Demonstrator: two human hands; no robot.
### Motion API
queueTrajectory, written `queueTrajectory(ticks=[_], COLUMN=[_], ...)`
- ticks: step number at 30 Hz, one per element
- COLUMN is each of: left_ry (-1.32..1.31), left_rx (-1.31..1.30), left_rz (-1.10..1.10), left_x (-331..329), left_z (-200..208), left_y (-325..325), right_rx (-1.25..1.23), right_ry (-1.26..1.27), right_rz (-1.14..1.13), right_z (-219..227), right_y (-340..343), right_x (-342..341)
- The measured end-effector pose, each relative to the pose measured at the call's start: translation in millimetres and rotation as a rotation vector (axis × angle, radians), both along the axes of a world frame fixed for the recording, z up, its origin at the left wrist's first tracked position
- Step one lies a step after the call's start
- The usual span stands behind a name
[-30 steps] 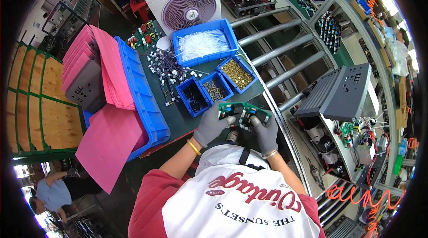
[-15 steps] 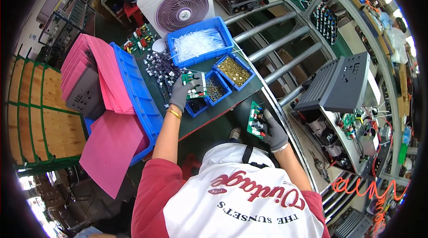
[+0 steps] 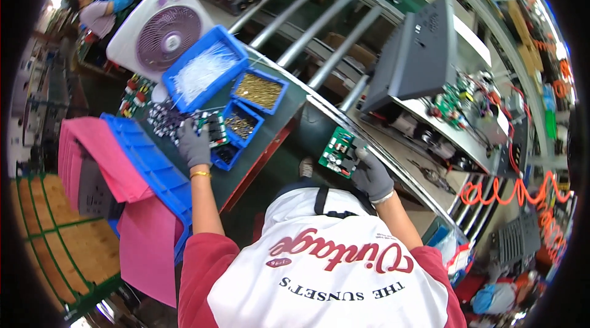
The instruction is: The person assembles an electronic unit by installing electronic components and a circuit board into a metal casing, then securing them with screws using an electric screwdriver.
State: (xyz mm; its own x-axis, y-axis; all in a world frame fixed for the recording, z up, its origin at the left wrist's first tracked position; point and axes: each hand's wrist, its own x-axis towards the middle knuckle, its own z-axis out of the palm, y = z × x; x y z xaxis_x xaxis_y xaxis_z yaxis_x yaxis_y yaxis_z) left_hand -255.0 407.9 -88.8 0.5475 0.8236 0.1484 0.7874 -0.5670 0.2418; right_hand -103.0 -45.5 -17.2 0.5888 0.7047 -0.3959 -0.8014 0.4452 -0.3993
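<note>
My left hand [image 3: 195, 147], in a grey glove, is closed on the left side of a small green circuit board [image 3: 216, 127] with white and dark parts on it. This board is just above the small blue bins on the bench. Out past the bench's right side, my right hand [image 3: 372, 175], gloved too, grips another green circuit board [image 3: 335, 153] by its right edge. That board is tilted with its component side showing. Beside my left hand lies a heap of dark cables with white connectors [image 3: 165, 120].
Blue bins hold white cable ties [image 3: 200, 70], brass-coloured screws [image 3: 260, 90] and darker screws [image 3: 239, 126]. A fan [image 3: 169, 36] stands behind them. Pink foam sheets [image 3: 101, 150] fill a blue crate at left. An opened grey-cased machine [image 3: 412, 57] sits on the right, beside metal rollers [image 3: 326, 33].
My view has turned right, so the bench and bins sit further left and lower. Both hands keep their circuit boards; the right board's component face shows more fully.
</note>
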Motion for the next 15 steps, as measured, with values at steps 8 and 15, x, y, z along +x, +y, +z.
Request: queueTrajectory(ticks=[8, 15], left_ry=[-0.476, -0.074], left_rx=[-0.486, -1.247], left_rz=[-0.572, -1.105], left_x=[94.0, 152.2], left_z=[64.9, 128.9], left_y=[-172.9, -398.2], right_rx=[-0.026, -0.611], right_ry=[-0.199, -0.649], right_rz=[-0.108, -0.133], right_z=[35.3, 49.9], right_y=[-69.6, -179.2], right_x=[8.9, 13.4])
